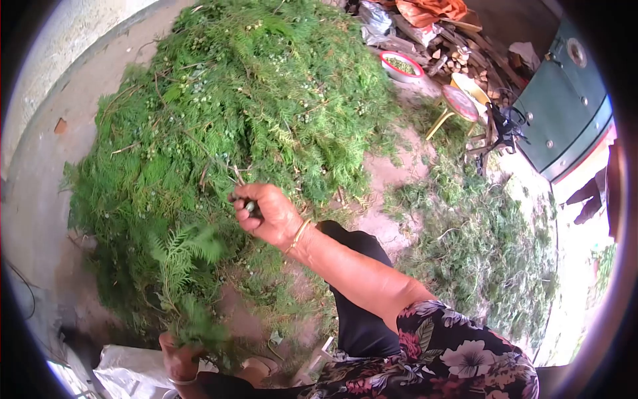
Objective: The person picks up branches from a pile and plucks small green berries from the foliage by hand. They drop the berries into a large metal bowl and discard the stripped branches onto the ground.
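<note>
Both my hands were curled closed: my right hand (pixel 267 214) round a small tool (pixel 250 207), my left hand (pixel 179 359) round a leafy sprig (pixel 178 263) that reached out past its fingers. Just beyond my right fingers lay the green heap (pixel 246 86)

Red-rimmed white basin (pixel 401 67) — green door (pixel 565 100) — pink-and-white flowers on black sleeve (pixel 468 352).

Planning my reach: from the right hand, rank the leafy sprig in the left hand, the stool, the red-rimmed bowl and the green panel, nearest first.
From the right hand:
1. Leafy sprig, lower left, in the left hand.
2. Stool and red-rimmed bowl, upper right: too close to call.
3. Green panel, far right.
</note>
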The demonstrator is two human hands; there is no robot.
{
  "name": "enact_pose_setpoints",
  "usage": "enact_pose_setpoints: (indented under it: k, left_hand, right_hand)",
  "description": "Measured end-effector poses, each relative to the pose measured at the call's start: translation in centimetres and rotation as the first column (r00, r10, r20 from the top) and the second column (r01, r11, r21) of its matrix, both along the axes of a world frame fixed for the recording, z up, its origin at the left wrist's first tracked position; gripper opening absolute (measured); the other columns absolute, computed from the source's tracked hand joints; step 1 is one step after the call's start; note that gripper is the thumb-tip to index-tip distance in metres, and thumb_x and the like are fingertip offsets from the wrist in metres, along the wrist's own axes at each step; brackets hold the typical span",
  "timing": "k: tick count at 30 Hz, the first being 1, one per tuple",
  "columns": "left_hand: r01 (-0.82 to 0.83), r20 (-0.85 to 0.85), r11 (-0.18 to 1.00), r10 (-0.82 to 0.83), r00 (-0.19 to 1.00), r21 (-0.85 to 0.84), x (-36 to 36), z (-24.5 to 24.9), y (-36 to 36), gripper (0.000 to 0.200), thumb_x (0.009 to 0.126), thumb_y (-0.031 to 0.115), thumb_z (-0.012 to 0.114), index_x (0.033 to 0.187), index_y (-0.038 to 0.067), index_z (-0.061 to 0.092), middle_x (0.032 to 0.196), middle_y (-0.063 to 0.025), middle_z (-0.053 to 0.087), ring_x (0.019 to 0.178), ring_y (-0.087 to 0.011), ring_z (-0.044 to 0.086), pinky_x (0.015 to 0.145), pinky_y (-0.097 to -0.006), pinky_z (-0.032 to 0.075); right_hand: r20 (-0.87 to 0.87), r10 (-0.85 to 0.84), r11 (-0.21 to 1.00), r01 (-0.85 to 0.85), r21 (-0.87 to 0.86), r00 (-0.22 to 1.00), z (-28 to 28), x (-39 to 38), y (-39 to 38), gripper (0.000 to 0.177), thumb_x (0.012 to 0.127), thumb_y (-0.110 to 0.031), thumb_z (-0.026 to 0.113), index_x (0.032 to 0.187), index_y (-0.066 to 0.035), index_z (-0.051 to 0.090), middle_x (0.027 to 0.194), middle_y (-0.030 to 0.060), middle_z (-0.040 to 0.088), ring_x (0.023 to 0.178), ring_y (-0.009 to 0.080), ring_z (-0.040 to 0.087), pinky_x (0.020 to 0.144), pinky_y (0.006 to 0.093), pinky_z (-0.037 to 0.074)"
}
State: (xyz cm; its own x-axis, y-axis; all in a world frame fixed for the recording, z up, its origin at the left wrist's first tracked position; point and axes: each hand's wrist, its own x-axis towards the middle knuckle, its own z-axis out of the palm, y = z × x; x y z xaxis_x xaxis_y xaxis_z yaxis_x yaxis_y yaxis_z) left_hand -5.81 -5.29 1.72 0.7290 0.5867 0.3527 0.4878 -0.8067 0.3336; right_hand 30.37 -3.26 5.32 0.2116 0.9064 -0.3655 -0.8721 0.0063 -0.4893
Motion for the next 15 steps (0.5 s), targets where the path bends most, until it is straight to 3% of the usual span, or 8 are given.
enact_pose_setpoints:
  k: [1, 2, 4, 5, 6, 8, 11, 15]
  left_hand:
    - [0.003, -0.003, 1.0, -0.003, 1.0, 0.005, 0.2, -0.1, -0.1, 0.034, 0.051, 0.001, 0.07, 0.084, 0.009, 0.07, 0.096, -0.0159, 0.058, 0.09, -0.0311, 0.055, 0.072, -0.0339, 0.047]
    - [-0.127, 0.176, 0.936, 0.193, 0.965, -0.329, 0.6, -0.7, -0.2, 0.03, 0.055, 0.0, 0.07, 0.083, 0.008, 0.069, 0.097, -0.0157, 0.057, 0.092, -0.0309, 0.055, 0.073, -0.0344, 0.047]
    - [-0.107, 0.27, 0.483, 0.646, 0.714, -0.869, 1.6, -2.6, -0.1, 0.021, 0.062, -0.003, 0.07, 0.082, 0.006, 0.068, 0.099, -0.0152, 0.056, 0.096, -0.0305, 0.054, 0.075, -0.0353, 0.047]
    - [-0.152, 0.292, 0.6, 0.576, 0.764, -0.785, 1.4, -4.7, 0.4, 0.034, 0.067, -0.002, 0.058, 0.1, 0.005, 0.053, 0.083, -0.0058, 0.054, 0.069, -0.0171, 0.053, 0.056, -0.0301, 0.048]
    - [-0.151, 0.3, 0.612, 0.57, 0.765, -0.776, 1.8, -4.0, 0.3, 0.034, 0.067, -0.002, 0.058, 0.1, 0.005, 0.053, 0.083, -0.0058, 0.054, 0.069, -0.0171, 0.053, 0.056, -0.0301, 0.048]
    - [-0.007, 0.302, 0.357, 0.799, 0.521, -0.934, 2.8, -2.5, -0.2, 0.028, 0.07, 0.0, 0.059, 0.098, 0.003, 0.053, 0.078, -0.0053, 0.054, 0.065, -0.0176, 0.053, 0.055, -0.0315, 0.048]
    - [0.034, 0.225, 0.263, 0.744, 0.629, -0.964, 2.3, 1.2, -1.4, 0.023, 0.069, -0.006, 0.057, 0.091, -0.004, 0.059, 0.083, -0.006, 0.056, 0.071, -0.0158, 0.052, 0.064, -0.0278, 0.044]
    - [0.119, 0.313, 0.295, 0.795, 0.52, -0.948, 3.1, 0.7, -6.2, 0.028, 0.07, -0.005, 0.056, 0.097, 0.0, 0.059, 0.082, -0.0077, 0.059, 0.07, -0.0206, 0.057, 0.059, -0.0302, 0.048]
  right_hand:
    - [-0.009, 0.026, 0.999, -0.026, -0.022, 1.0, -0.3, -0.3, -0.2, 0.009, 0.082, -0.008, 0.056, 0.076, -0.001, 0.053, 0.065, 0.0045, 0.051, 0.048, 0.0107, 0.044, 0.037, 0.0224, 0.028]
    - [-0.021, 0.052, 0.998, -0.053, -0.041, 0.998, -0.7, -0.7, -0.4, 0.007, 0.08, -0.007, 0.054, 0.077, -0.001, 0.054, 0.065, 0.0058, 0.052, 0.049, 0.0118, 0.045, 0.037, 0.0226, 0.028]
    - [-0.036, 0.057, 0.998, -0.059, -0.035, 0.998, -1.7, -1.6, -0.9, 0.006, 0.077, -0.006, 0.052, 0.078, 0.0, 0.053, 0.068, 0.0093, 0.053, 0.051, 0.0141, 0.047, 0.037, 0.0234, 0.03]
    - [-0.027, 0.069, 0.997, -0.07, -0.036, 0.997, -2.1, -2.0, -1.1, 0.006, 0.077, -0.006, 0.052, 0.078, 0.001, 0.053, 0.069, 0.0105, 0.054, 0.052, 0.0146, 0.048, 0.038, 0.0238, 0.031]
    - [-0.015, 0.082, 0.996, -0.083, -0.037, 0.996, -2.4, -2.3, -1.4, 0.007, 0.076, -0.005, 0.051, 0.078, 0.002, 0.052, 0.071, 0.0118, 0.055, 0.053, 0.0152, 0.049, 0.038, 0.0241, 0.032]
    - [-0.049, 0.093, 0.995, -0.095, -0.035, 0.994, -2.7, -2.7, -1.9, 0.009, 0.076, -0.005, 0.051, 0.079, 0.003, 0.052, 0.073, 0.0136, 0.056, 0.055, 0.0161, 0.05, 0.039, 0.0248, 0.034]
    - [0.009, 0.114, 0.991, -0.114, -0.07, 0.993, -2.3, -3.0, -2.9, 0.013, 0.079, -0.008, 0.053, 0.081, 0.004, 0.054, 0.072, 0.0139, 0.057, 0.055, 0.017, 0.053, 0.04, 0.0252, 0.037]
    - [0.037, 0.083, 0.986, -0.077, -0.148, 0.996, -1.7, -3.3, -4.0, 0.017, 0.083, -0.012, 0.057, 0.081, 0.004, 0.055, 0.071, 0.0142, 0.06, 0.057, 0.0185, 0.059, 0.043, 0.0268, 0.047]
